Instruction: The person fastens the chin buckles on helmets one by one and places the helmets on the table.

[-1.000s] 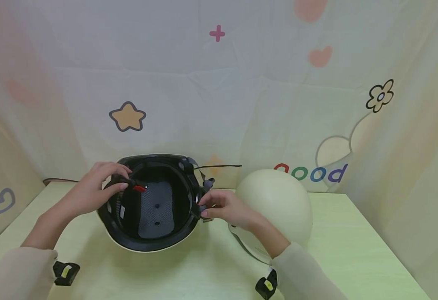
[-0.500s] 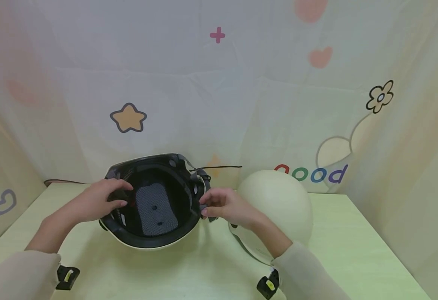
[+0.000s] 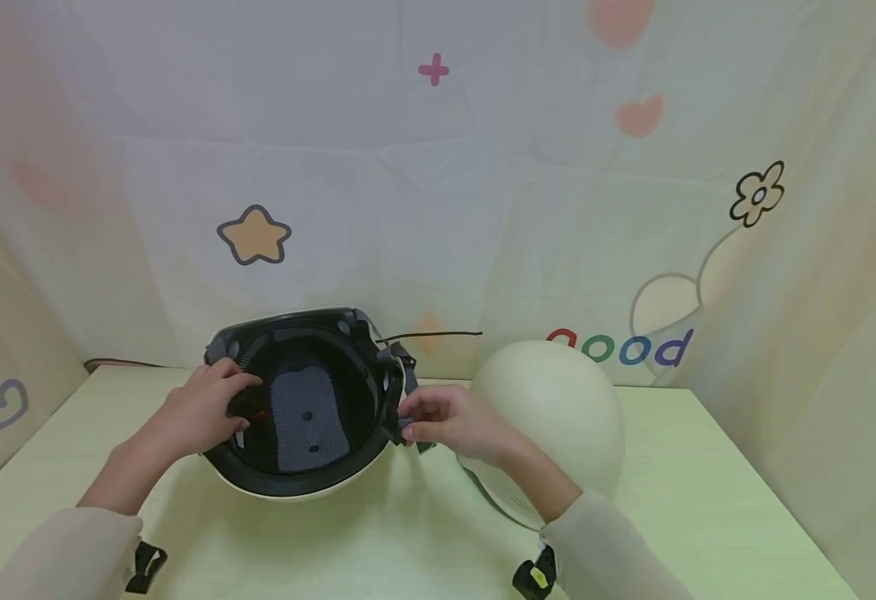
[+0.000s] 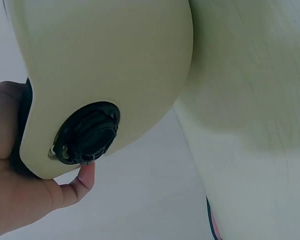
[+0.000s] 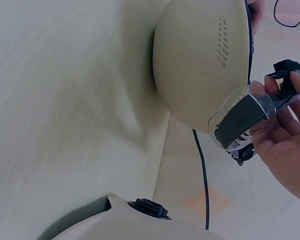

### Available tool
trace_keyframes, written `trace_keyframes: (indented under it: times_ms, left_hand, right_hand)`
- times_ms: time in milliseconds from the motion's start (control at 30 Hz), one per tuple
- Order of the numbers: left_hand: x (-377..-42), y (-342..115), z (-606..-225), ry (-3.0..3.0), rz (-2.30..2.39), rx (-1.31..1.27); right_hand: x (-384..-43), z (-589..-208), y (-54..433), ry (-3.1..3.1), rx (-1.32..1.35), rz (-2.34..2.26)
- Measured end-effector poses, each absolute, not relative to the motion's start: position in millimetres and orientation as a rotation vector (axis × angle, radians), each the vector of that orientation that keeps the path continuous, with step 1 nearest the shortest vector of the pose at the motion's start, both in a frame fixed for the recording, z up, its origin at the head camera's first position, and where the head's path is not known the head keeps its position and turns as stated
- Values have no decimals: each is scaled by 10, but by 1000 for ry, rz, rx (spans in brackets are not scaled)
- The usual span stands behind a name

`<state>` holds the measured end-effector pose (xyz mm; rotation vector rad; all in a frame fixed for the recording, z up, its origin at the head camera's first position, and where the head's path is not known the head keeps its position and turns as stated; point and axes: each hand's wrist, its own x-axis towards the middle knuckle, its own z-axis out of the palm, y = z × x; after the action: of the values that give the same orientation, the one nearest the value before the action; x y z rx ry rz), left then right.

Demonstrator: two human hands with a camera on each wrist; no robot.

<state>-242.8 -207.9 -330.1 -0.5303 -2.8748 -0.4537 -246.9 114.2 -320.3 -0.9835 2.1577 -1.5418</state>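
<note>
An upturned cream helmet (image 3: 287,484) with a black lining stands tilted on the table, its opening facing me. My left hand (image 3: 201,408) grips its left rim; in the left wrist view, a finger touches the black round knob (image 4: 87,132) on the shell. A small red tab (image 3: 259,414) shows dimly inside, near the left fingers. At the right rim, my right hand (image 3: 460,421) pinches a dark chin strap (image 5: 287,92). Beside those fingers, the right wrist view shows a dark mesh strip (image 5: 242,122) in clear plastic.
A second cream helmet (image 3: 558,400), dome up, stands on the table (image 3: 708,500) just right of the first, under the right forearm. Behind the table hangs a printed curtain (image 3: 438,208), with a thin black cord (image 5: 202,170) running along it.
My left hand has let go of the red-tabbed buckle, which dropped inside the helmet, and now grips the left rim. The helmet has turned slightly. The right hand still pinches at the right rim.
</note>
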Motion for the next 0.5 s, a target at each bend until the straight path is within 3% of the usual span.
trace_keyframes:
  times_ms: [500]
  left_hand:
    - [-2352,-2115,-3273,-2717,-493,-586]
  right_hand:
    - [-2462,-3216,1126,2138,-918,-1600]
